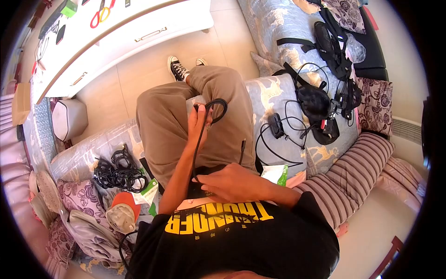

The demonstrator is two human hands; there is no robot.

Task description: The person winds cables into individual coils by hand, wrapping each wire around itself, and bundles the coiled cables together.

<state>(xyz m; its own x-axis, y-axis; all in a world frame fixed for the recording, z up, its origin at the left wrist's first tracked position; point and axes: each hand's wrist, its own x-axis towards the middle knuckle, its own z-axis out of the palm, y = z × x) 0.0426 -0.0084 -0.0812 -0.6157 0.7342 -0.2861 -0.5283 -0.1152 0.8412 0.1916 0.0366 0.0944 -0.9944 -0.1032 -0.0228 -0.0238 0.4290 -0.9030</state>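
A black cable (225, 110) is gathered in a small loop above my lap. My left hand (200, 122) is closed around the loop, thumb pressed on it, over the trousers. From there one strand runs down toward my body to my right hand (230, 181), whose fingers are closed on it in front of my shirt. A cable end with a plug (243, 146) sticks up past the right hand, over my thigh. Whether it belongs to the same cable is hidden by the hand.
On the sofa to my left lie bundled black cables (120, 172) beside an orange and beige cap (123, 213). To my right are a black device (276, 125) with a cord and black straps and pouches (313, 100). A white drawer table (153, 35) stands ahead, with scissors (100, 17) on it.
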